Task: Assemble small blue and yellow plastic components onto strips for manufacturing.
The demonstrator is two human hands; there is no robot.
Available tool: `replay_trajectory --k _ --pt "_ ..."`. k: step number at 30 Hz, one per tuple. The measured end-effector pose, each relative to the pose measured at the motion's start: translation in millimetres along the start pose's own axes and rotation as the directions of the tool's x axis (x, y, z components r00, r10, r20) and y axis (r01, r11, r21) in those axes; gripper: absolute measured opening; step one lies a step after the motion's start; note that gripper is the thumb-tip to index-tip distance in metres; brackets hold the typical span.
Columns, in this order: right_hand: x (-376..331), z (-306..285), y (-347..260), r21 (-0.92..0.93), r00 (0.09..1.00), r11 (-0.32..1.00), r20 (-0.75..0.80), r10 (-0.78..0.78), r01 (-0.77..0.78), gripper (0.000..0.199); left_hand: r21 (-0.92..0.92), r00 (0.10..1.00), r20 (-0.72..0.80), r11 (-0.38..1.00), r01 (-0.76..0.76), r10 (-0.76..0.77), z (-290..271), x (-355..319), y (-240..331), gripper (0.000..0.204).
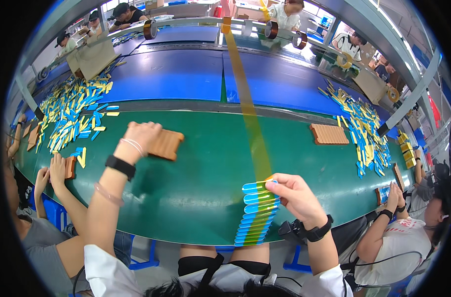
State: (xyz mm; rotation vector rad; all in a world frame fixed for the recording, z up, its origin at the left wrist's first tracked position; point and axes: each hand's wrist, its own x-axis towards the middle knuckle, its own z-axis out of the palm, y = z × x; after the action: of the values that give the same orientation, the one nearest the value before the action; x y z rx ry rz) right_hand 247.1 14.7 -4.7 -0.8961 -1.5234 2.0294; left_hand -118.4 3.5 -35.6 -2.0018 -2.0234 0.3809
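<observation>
Where the long green table (pixel 195 193) curves across the view, its smooth matte surface carries everything the hands work on. A translucent amber strip of tape (pixel 247 106) runs down from a roll on the rail above to a fanned row of blue sticks (pixel 252 220) near the table's near edge (flat, narrow, round-ended pieces overlapping like shingles). The right hand (pixel 297 195) has its grip pinched on the top end of that row, thumb and fingertips closed on the uppermost stick where the tape meets it. The left hand (pixel 141 138) lies farther out, fingers curled down over a brown ribbed tray (pixel 166 144), a rectangular grooved block lying flat on the table; whether it grasps the tray or only presses on it cannot be told.
</observation>
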Motion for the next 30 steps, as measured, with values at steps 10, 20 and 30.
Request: replay_trajectory --k 10,20,30 --pt "5 14 1 -0.019 0.999 0.999 0.028 -0.027 0.028 0.020 -0.770 0.966 -0.184 0.637 -0.026 -0.182 -24 -1 39 0.034" --pt "9 39 7 0.028 0.993 0.993 0.022 -0.117 0.117 0.019 -0.822 0.999 0.034 -0.568 0.045 0.029 -82 -76 151 0.016" --pt "17 59 39 0.047 0.973 0.972 0.024 -0.232 0.230 0.019 -0.792 0.987 0.103 -0.610 0.006 -0.123 -64 -93 163 0.007"
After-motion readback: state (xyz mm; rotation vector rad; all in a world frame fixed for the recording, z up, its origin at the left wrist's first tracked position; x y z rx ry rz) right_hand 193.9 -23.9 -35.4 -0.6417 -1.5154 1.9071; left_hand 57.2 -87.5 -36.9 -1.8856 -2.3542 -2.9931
